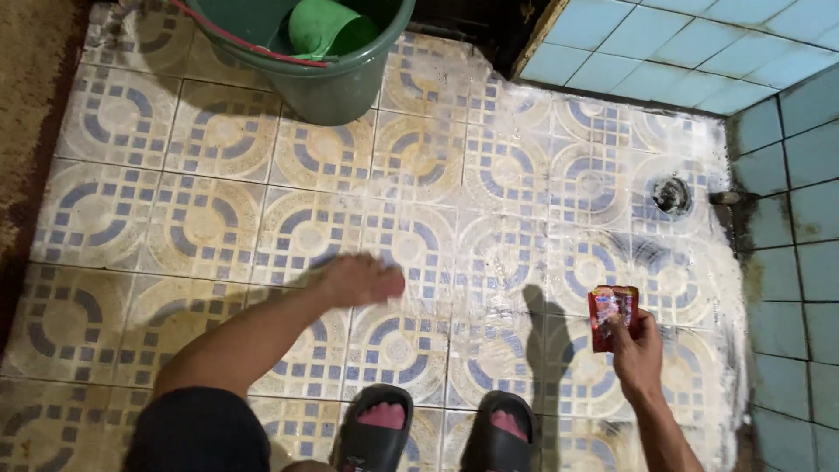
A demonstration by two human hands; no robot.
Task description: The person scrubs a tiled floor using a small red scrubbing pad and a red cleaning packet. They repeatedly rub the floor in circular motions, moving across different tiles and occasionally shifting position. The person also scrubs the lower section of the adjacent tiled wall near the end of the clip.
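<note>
left hand (360, 280): blurred at frame centre, we cannot tell its grip
right hand (636, 348): we see it pinching a red sachet (613, 315)
bucket (323, 83): cut off at top edge

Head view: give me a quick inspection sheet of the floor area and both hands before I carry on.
Surface: patterned tile floor, stained, with a white powdery film spread toward the drain.
Job's things: small red sachet, held upright.
Clutter: green bucket at the top, with a green scoop inside.
Grippers: right hand pinches the sachet; left hand is blurred, low over the tiles, holding nothing visible.
Cables: nothing seen.
Surroundings: blue wall tiles on the right, grimy along the base; the person's feet in black sandals at the bottom edge.
</note>
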